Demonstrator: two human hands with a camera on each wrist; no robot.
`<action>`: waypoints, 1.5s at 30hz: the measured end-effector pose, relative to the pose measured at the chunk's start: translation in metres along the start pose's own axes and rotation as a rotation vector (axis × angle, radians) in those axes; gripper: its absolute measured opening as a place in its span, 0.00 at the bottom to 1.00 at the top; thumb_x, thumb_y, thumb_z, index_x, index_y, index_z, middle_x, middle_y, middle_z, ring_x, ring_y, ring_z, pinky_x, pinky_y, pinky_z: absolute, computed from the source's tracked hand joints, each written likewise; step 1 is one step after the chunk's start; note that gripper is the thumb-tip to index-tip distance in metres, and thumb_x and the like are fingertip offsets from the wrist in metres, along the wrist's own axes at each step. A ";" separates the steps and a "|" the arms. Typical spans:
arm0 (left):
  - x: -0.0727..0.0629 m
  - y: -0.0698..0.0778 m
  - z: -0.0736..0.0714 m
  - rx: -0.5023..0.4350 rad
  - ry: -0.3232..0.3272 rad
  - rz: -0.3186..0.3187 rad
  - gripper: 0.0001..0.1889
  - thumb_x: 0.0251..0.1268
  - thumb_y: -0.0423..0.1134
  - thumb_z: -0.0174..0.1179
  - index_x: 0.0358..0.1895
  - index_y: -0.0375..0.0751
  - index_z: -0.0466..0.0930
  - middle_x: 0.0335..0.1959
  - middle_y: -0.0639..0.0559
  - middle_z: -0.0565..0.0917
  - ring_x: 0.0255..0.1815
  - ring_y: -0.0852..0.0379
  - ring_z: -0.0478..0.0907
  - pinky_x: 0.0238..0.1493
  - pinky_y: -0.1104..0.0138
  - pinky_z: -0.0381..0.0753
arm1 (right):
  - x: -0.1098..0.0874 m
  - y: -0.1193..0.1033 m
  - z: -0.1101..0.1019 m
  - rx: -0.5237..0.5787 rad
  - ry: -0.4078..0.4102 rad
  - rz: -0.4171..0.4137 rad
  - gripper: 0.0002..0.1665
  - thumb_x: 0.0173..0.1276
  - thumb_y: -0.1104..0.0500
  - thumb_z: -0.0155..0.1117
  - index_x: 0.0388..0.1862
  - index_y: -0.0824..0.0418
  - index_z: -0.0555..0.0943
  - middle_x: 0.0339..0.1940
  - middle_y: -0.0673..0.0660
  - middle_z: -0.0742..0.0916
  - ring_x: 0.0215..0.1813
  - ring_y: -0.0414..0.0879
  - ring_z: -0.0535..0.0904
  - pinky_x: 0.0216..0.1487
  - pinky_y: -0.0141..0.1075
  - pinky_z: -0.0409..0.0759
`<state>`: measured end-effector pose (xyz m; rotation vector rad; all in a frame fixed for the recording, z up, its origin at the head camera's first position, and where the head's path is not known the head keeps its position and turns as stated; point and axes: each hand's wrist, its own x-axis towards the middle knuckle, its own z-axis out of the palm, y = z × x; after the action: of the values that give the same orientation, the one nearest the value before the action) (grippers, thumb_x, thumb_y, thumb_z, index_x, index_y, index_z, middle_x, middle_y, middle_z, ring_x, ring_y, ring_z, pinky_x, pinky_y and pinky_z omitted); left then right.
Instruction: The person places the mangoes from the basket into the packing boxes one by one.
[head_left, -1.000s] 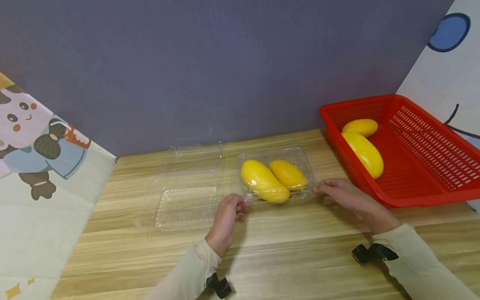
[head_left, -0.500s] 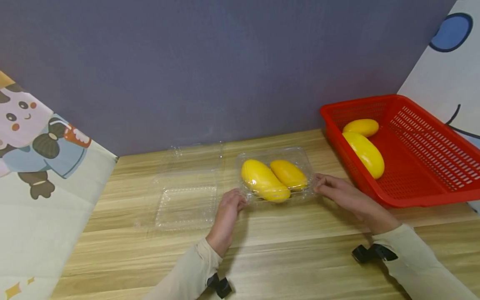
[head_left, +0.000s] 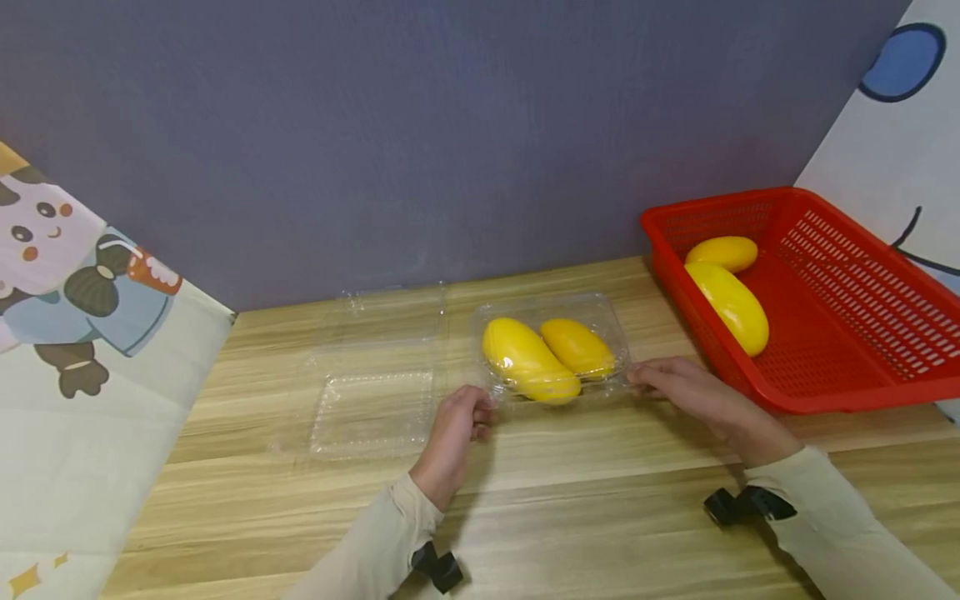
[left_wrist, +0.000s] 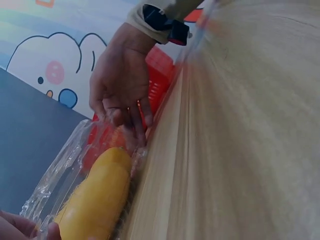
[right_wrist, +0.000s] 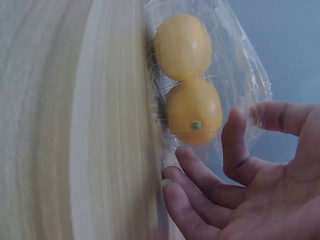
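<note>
Two yellow mangoes, a larger one [head_left: 525,360] and a smaller one [head_left: 577,348], lie side by side in a clear plastic clamshell box [head_left: 592,310] on the table. At the box's front left corner my left hand [head_left: 453,427] pinches the lid edge between thumb and fingers. My right hand [head_left: 681,388] does the same at the front right corner. In the right wrist view, the right thumb and index finger [right_wrist: 272,116] meet on the lid's edge while the other fingers curl below. The clear lid slopes over the mangoes.
Left of the hands, a second clear clamshell box [head_left: 375,417] lies open and flat. A red plastic basket [head_left: 862,400] on the right holds two more mangoes [head_left: 727,308]. A grey-blue wall [head_left: 420,150] stands behind the wooden table [head_left: 555,517].
Both hands stay at the box's front corners. They shift up slightly half a second ago, then back down. The box and mangoes hardly move.
</note>
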<state>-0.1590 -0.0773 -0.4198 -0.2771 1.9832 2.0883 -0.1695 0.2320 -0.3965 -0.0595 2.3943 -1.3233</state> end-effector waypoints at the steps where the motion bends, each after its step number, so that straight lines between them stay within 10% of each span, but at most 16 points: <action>1: 0.000 0.000 -0.001 -0.001 -0.022 -0.007 0.09 0.68 0.36 0.46 0.33 0.40 0.77 0.28 0.54 0.80 0.29 0.60 0.77 0.31 0.71 0.76 | 0.000 0.000 0.000 -0.002 0.002 -0.004 0.28 0.78 0.49 0.48 0.57 0.72 0.79 0.60 0.66 0.81 0.64 0.59 0.77 0.64 0.57 0.74; 12: -0.002 0.000 -0.004 -0.018 -0.176 -0.036 0.11 0.71 0.39 0.41 0.33 0.41 0.72 0.41 0.33 0.87 0.24 0.55 0.86 0.26 0.66 0.85 | 0.001 0.000 -0.002 0.081 -0.002 0.032 0.27 0.77 0.48 0.51 0.55 0.71 0.81 0.36 0.52 0.87 0.40 0.44 0.82 0.41 0.36 0.82; 45: -0.004 0.002 -0.003 -0.016 -0.141 -0.045 0.09 0.69 0.38 0.46 0.37 0.38 0.74 0.27 0.54 0.83 0.25 0.60 0.80 0.28 0.70 0.79 | 0.001 -0.001 -0.002 0.156 -0.036 0.068 0.21 0.78 0.51 0.49 0.35 0.66 0.81 0.23 0.48 0.80 0.27 0.40 0.75 0.28 0.31 0.74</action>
<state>-0.1563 -0.0804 -0.4172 -0.1711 1.8626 2.0377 -0.1715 0.2326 -0.3954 0.0418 2.2354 -1.4591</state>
